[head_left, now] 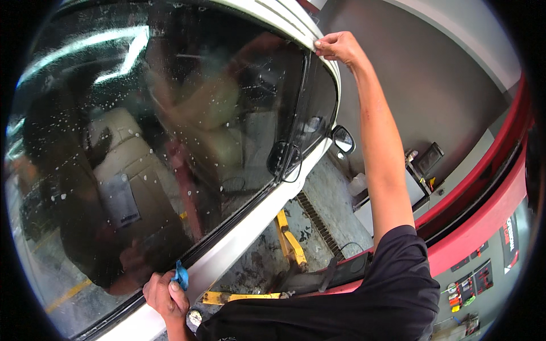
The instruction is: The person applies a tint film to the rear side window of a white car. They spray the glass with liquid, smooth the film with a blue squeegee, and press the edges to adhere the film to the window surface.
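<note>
A white car's side window (187,142) fills the left half of the head view, its dark glass dotted with water drops. Low down by the window's bottom edge, my left hand (166,294) is closed around a small blue crumpled piece (181,274), perhaps cloth. Up at the roof edge, above the front corner of the window, my right hand (341,50) has thumb and fingers pressed together against the white frame (284,25). Whether anything thin is pinched there I cannot make out. Cream seats (122,139) show through the glass, along with reflections.
The side mirror (343,140) juts out beyond the window's front corner. Below the door stand yellow metal lift arms (291,244) on a stained floor with a drain grate (319,224). A red lift post (478,227) rises at right, and tools (466,290) hang on the wall.
</note>
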